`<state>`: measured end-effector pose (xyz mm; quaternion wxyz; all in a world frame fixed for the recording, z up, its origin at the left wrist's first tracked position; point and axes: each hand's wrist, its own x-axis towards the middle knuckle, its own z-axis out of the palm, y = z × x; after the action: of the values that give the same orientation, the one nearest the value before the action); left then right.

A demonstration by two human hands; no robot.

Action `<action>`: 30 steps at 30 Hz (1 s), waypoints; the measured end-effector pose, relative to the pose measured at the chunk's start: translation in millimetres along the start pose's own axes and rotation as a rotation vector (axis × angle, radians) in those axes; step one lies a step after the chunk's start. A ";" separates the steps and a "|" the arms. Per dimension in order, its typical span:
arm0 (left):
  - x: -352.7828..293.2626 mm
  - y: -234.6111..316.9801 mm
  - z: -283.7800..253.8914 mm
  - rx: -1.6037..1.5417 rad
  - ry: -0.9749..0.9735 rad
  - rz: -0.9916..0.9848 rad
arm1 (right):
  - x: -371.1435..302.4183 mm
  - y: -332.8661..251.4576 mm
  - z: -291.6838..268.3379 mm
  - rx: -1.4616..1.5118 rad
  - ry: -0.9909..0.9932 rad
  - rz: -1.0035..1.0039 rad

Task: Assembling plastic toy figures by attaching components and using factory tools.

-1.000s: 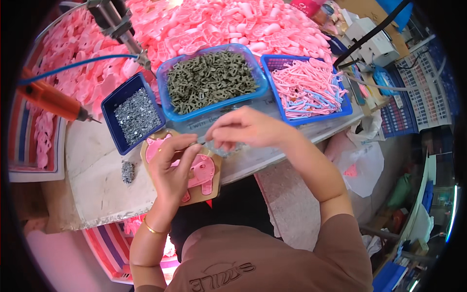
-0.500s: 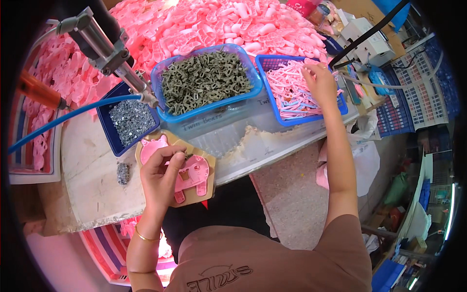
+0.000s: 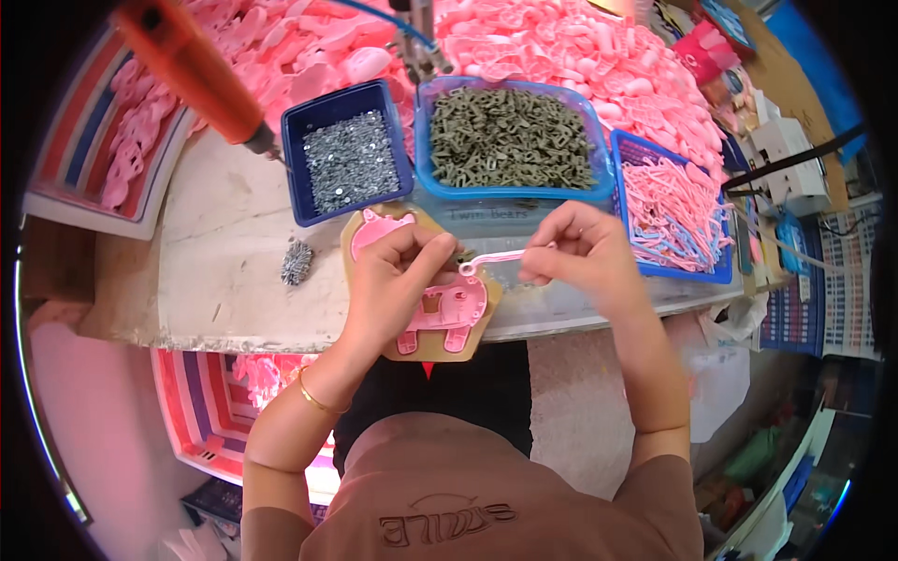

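Note:
My right hand pinches one end of a thin pale pink plastic stick with a ring at its other end. The ring is close to the fingertips of my left hand, which are closed on a small dark green plastic clip, mostly hidden by the fingers. Beneath both lies a pink animal-shaped plastic shell, its hollow side up, in a tan shaped holder at the table's front edge. My left hand covers part of the shell.
A navy tray holds small metal parts; a blue tub holds green clips. To the right, a blue basket contains pink and blue sticks. An orange power screwdriver hangs at upper left. Pink shells pile up behind.
My right hand has come from the basket to beside my left hand, bringing a pink stick. My left hand stays over the shell. The view has turned, shifting the scene.

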<state>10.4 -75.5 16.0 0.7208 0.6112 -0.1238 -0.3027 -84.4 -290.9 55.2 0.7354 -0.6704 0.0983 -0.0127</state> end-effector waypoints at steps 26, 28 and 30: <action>-13.1 3.0 -14.5 0.007 -0.111 -0.098 | -8.0 22.9 20.3 -0.115 -0.008 0.014; -15.2 7.2 -16.3 0.025 -0.118 -0.112 | -8.2 14.7 25.7 -0.181 -0.100 0.029; -16.6 9.0 -19.1 0.042 -0.125 -0.124 | -5.4 8.1 35.5 -0.511 -0.209 -0.271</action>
<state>10.3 -49.7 23.5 0.6784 0.6128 -0.1366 -0.3816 -84.9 -254.4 50.8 0.5407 -0.8383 -0.0680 -0.0167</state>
